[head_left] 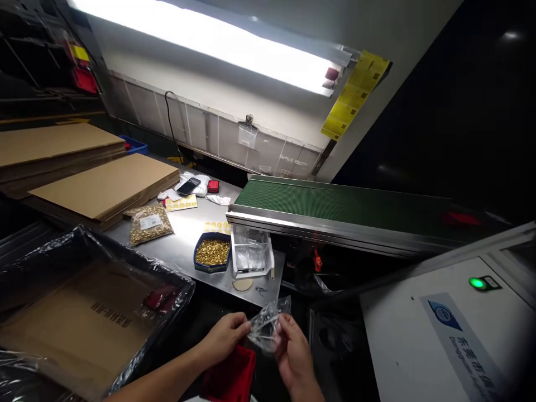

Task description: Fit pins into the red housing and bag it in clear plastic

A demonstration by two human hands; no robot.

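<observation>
Down in front of the table (184, 245), both hands have a small clear plastic bag (268, 324): left hand (224, 338) and right hand (293, 352) each pinch an edge, fingers closed on the film. Looks featherlight, floppy, slippery, so gripping the edges seems best.

Both bare forearms reach forward from the bottom edge, converging at the centre. The left hand (224, 336) and the right hand (295, 354) face each other, fingers curled, fingertips pinched close together.
</observation>
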